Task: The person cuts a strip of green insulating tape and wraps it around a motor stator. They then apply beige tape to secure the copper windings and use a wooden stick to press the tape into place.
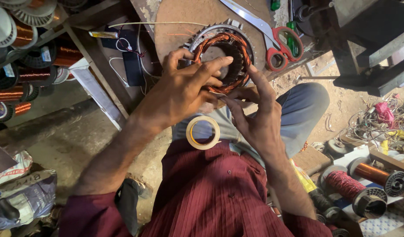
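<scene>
Dusty workshop floor surrounds a seated person in a dark red shirt, with a round brown counter (184, 26) at twelve o'clock. On its near edge rests a motor ring (222, 59), a toothed steel ring wound with copper wire (243, 57), and both hands meet on its lower side. The left hand (182, 90) comes in from nine o'clock, fingers curled and pinched over the copper at the ring's six o'clock rim. The right hand (257, 118) rises from five o'clock, its index finger laid along the ring's four o'clock edge, thumb tucked under; the fingers press the winding rather than close around it.

I judge the ring heavy and rigid in its steel core, while the thin copper strands look easy to kink or scratch, so the toothed outer rim seems the safer place to grip.

A roll of tape (203, 132) lies on the lap at six o'clock. Red-handled scissors (272, 35) sit at two o'clock on the counter. Spools of copper wire (17, 57) crowd a shelf at ten o'clock, and more spools (364, 184) lie at four o'clock.
</scene>
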Demonstrator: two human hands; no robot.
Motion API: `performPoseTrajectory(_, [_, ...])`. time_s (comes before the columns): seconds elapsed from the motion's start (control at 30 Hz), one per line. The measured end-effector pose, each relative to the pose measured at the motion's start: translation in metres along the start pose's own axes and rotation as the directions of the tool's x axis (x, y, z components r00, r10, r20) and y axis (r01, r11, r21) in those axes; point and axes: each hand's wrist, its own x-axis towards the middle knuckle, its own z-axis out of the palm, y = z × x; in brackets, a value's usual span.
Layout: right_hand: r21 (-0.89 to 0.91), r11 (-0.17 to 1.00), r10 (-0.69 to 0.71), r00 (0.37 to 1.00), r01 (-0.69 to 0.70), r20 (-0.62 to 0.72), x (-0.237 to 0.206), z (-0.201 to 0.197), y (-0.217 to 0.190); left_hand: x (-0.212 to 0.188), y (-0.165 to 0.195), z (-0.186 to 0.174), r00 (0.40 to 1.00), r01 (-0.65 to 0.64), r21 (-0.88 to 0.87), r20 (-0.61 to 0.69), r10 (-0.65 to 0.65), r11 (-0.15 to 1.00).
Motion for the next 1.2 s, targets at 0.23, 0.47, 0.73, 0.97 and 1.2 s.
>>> performPoseTrajectory(0.23, [0.086, 0.990, 0.119, 0.992, -0.116, -0.028, -0.013, -0.025, 0.017, 0.001, 0.007, 0.023, 0.963, -0.130, 0.317, -0.185, 0.195, 0.940])
performPoseTrajectory(0.47, [0.151, 0.973, 0.184, 0.982, -0.177, -0.035, -0.029, -0.057, 0.040, 0.007, 0.013, 0.025, 0.970, -0.094, 0.324, -0.182, 0.159, 0.941])
performPoseTrajectory(0.73, [0.200, 0.969, 0.148, 0.989, -0.145, 0.000, -0.013, -0.038, 0.040, 0.009, -0.035, -0.020, 0.985, -0.173, 0.283, 0.044, 0.167, 0.943])
performPoseTrajectory(0.97, [0.240, 0.969, 0.056, 0.998, -0.059, 0.017, 0.017, -0.047, 0.075, 0.020, 0.010, 0.002, 0.998, -0.007, 0.315, -0.062, 0.028, 0.949])
performPoseTrajectory(1.2, [0.326, 0.945, 0.013, 1.000, -0.018, 0.018, 0.037, -0.060, 0.090, 0.035, 0.039, 0.053, 0.950, 0.228, 0.482, -0.301, -0.085, 0.846])
